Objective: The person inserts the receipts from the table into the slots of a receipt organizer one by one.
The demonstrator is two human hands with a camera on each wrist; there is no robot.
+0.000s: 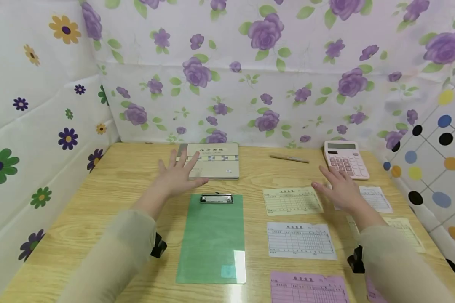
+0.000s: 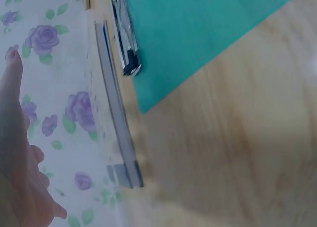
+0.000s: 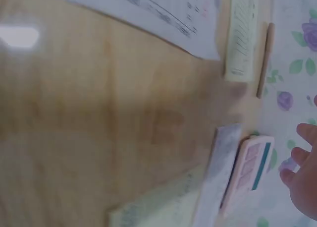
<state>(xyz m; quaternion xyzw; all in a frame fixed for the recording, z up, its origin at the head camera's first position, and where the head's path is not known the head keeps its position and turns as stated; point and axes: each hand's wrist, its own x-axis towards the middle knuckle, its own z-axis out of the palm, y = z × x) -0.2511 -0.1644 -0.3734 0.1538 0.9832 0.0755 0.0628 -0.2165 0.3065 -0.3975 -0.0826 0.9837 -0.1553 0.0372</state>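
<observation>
My left hand (image 1: pixel 174 176) is held out with fingers spread, overlapping the left side of a ledger book (image 1: pixel 218 162) in the head view. Below the book lies a green clipboard (image 1: pixel 212 240), its metal clip at the top. My right hand (image 1: pixel 341 189), fingers extended, hovers over the paper slips at the right, just below a pink calculator (image 1: pixel 346 160). Near its fingertips is a yellow printed slip (image 1: pixel 293 201); part of a white slip (image 1: pixel 377 199) shows behind the hand. Neither hand holds anything. The left wrist view shows the left hand (image 2: pixel 25 157) raised above the table.
A brown pen (image 1: pixel 289 158) lies at the back, left of the calculator. A white slip (image 1: pixel 301 240) and a pink slip (image 1: pixel 309 288) lie in a column under the yellow one. Another yellow slip (image 1: pixel 405 231) is partly behind the right forearm. Flowered cloth (image 1: pixel 227 84) hangs behind the table.
</observation>
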